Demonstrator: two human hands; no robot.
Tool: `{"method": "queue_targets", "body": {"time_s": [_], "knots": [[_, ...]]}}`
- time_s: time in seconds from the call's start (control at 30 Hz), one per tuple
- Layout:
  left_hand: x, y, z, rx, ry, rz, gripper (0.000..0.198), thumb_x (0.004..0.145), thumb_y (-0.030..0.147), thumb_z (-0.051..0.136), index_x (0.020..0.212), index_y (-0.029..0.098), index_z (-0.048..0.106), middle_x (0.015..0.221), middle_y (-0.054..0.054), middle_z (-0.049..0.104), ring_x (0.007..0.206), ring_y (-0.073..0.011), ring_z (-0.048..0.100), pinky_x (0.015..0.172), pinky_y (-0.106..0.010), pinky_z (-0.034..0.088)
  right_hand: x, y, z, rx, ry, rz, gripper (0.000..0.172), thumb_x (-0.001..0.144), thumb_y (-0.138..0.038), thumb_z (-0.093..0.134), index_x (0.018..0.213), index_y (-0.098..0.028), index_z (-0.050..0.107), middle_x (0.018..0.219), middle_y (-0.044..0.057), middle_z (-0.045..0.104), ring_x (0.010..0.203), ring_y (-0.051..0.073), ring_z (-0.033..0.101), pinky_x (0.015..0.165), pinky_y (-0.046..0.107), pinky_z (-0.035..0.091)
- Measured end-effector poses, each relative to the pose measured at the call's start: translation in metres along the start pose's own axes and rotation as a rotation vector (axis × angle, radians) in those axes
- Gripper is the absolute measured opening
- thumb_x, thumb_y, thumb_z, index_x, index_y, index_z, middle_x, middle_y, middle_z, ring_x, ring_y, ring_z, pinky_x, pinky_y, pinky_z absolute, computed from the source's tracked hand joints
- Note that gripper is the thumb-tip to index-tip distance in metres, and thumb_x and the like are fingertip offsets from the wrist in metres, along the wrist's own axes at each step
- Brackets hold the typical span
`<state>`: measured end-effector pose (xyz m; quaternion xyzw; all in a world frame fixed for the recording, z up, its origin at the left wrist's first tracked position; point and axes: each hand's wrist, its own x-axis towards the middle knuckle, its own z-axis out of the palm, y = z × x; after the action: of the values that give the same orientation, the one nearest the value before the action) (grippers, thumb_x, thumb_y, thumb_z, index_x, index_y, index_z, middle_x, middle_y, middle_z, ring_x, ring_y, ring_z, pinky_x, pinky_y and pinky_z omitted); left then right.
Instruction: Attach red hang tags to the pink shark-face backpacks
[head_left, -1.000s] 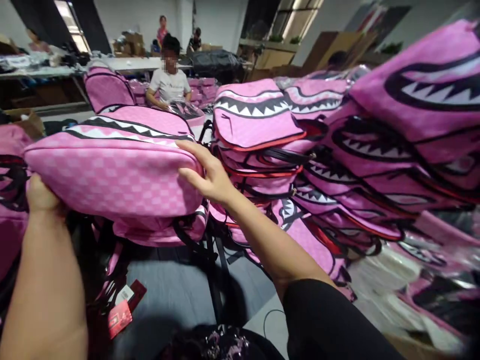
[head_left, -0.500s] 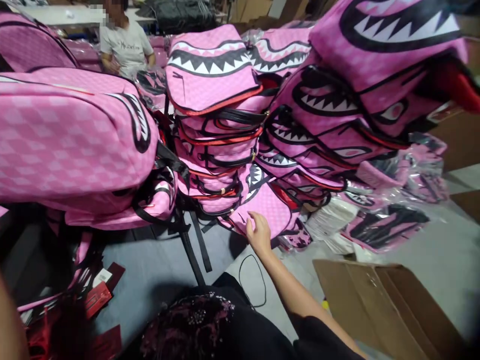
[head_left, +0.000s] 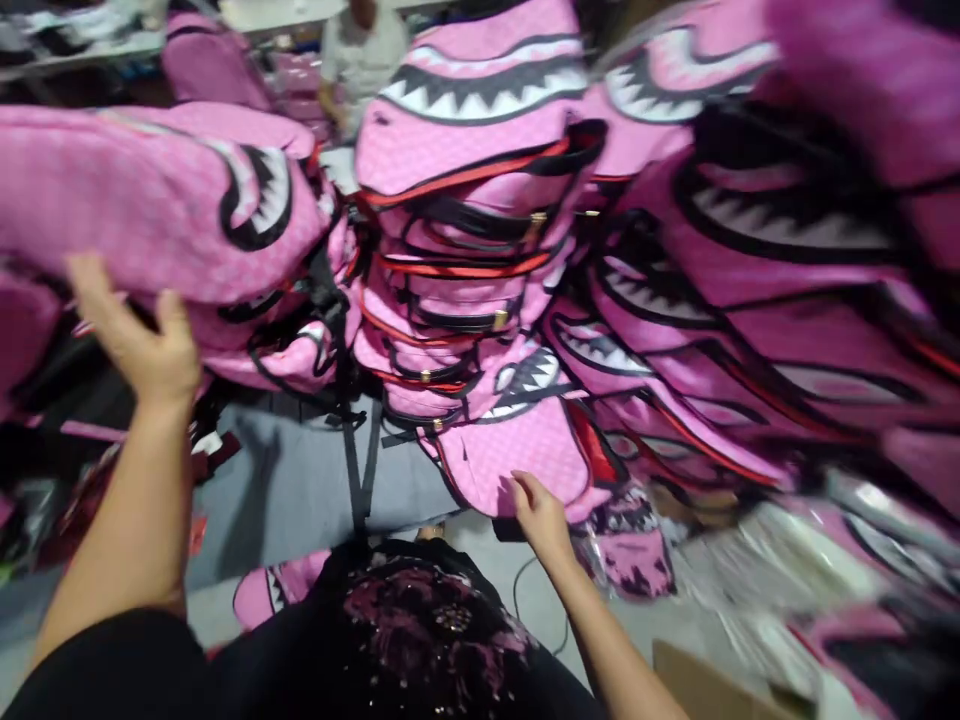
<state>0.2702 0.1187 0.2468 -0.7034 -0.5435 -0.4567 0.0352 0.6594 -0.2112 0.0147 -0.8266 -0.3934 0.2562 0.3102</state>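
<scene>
On the left, my left hand (head_left: 142, 345) has its fingers spread at the lower side of a large pink checkered backpack (head_left: 150, 220) with a printed shark mouth; whether the fingertips touch it I cannot tell. My right hand (head_left: 541, 515) is at the near edge of a pink backpack (head_left: 517, 455) low in the middle. Its thumb and forefinger are slightly bent and apart, with no firm hold showing. Its other fingers are partly hidden. Behind that backpack rises a stack of similar pink backpacks (head_left: 472, 130) with red trim and black handles.
More shark-mouth backpacks (head_left: 660, 290) are heaped on the right, blurred. Clear plastic-wrapped goods (head_left: 780, 560) and a cardboard box (head_left: 712, 680) are at the lower right. Black straps (head_left: 360, 460) hang over the grey surface (head_left: 292, 490). A person (head_left: 364, 65) is at the back.
My left hand has come into full view beside the left backpack. My right hand has shifted to the right and lower in the picture, still by the middle backpack. The camera view has turned left.
</scene>
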Motion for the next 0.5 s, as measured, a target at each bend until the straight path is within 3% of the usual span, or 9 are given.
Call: {"method": "queue_targets", "body": {"time_s": [0.07, 0.1, 0.17, 0.23, 0.3, 0.37, 0.43, 0.5], "knots": [[-0.041, -0.003, -0.004, 0.087, -0.010, 0.012, 0.078, 0.090, 0.041, 0.056, 0.143, -0.007, 0.025, 0.154, -0.020, 0.030, 0.146, -0.0224, 0.024, 0.120, -0.040, 0.016, 0.000, 0.010, -0.013, 0.001, -0.044, -0.042, 0.047, 0.086, -0.050, 0.043, 0.107, -0.016, 0.066, 0.106, 0.017, 0.071, 0.098, 0.032, 0.068, 0.090, 0.045, 0.053], [-0.068, -0.011, -0.008, 0.114, 0.035, -0.049, 0.068, 0.092, 0.038, 0.053, 0.144, 0.000, 0.031, 0.152, -0.017, 0.036, 0.142, -0.0201, 0.031, 0.119, -0.036, 0.022, 0.000, 0.013, -0.016, 0.002, -0.072, -0.064, 0.048, 0.086, -0.052, 0.043, 0.108, -0.016, 0.066, 0.106, 0.016, 0.071, 0.098, 0.031, 0.068, 0.090, 0.045, 0.053], [-0.135, -0.034, -0.023, 0.212, 0.109, -0.225, 0.057, 0.095, 0.037, 0.047, 0.143, 0.009, 0.035, 0.143, -0.013, 0.046, 0.131, -0.0170, 0.045, 0.113, -0.031, 0.033, 0.001, 0.015, -0.018, -0.010, -0.163, -0.123, 0.051, 0.084, -0.055, 0.045, 0.109, -0.015, 0.066, 0.105, 0.015, 0.072, 0.096, 0.030, 0.069, 0.087, 0.042, 0.055], [-0.218, -0.058, -0.049, 0.398, 0.125, -0.530, 0.051, 0.099, 0.035, 0.037, 0.143, 0.012, 0.031, 0.138, -0.013, 0.048, 0.125, -0.0149, 0.048, 0.109, -0.028, 0.036, -0.001, 0.012, -0.011, -0.041, -0.337, -0.195, 0.053, 0.084, -0.056, 0.046, 0.108, -0.014, 0.067, 0.101, 0.015, 0.073, 0.090, 0.028, 0.071, 0.081, 0.037, 0.057], [-0.309, -0.071, -0.079, 0.610, 0.005, -0.942, 0.048, 0.101, 0.033, 0.028, 0.144, 0.012, 0.026, 0.140, -0.014, 0.045, 0.128, -0.0148, 0.045, 0.110, -0.028, 0.035, -0.003, 0.006, 0.002, -0.075, -0.551, -0.244, 0.054, 0.085, -0.056, 0.046, 0.110, -0.013, 0.066, 0.095, 0.014, 0.074, 0.081, 0.025, 0.072, 0.073, 0.033, 0.059], [-0.397, -0.071, -0.100, 0.670, -0.099, -1.216, 0.044, 0.101, 0.030, 0.029, 0.138, 0.008, 0.035, 0.134, -0.018, 0.049, 0.127, -0.0203, 0.046, 0.109, -0.035, 0.037, -0.007, 0.002, 0.018, -0.120, -0.746, -0.269, 0.056, 0.085, -0.057, 0.045, 0.113, -0.012, 0.064, 0.092, 0.013, 0.075, 0.073, 0.023, 0.072, 0.068, 0.032, 0.059], [-0.473, -0.063, -0.107, 0.621, -0.246, -1.433, 0.036, 0.099, 0.027, 0.035, 0.125, 0.007, 0.050, 0.119, -0.017, 0.059, 0.114, -0.0224, 0.056, 0.099, -0.040, 0.045, -0.012, 0.002, 0.033, -0.178, -0.892, -0.283, 0.058, 0.085, -0.059, 0.044, 0.114, -0.013, 0.063, 0.094, 0.013, 0.075, 0.072, 0.024, 0.073, 0.067, 0.033, 0.059], [-0.534, -0.054, -0.099, 0.510, -0.433, -1.605, 0.031, 0.097, 0.031, 0.047, 0.117, 0.010, 0.057, 0.109, -0.011, 0.064, 0.100, -0.0201, 0.062, 0.089, -0.040, 0.052, -0.018, 0.005, 0.045, -0.244, -0.996, -0.295, 0.060, 0.084, -0.064, 0.042, 0.110, -0.015, 0.065, 0.097, 0.013, 0.075, 0.075, 0.026, 0.073, 0.067, 0.033, 0.060]]}}
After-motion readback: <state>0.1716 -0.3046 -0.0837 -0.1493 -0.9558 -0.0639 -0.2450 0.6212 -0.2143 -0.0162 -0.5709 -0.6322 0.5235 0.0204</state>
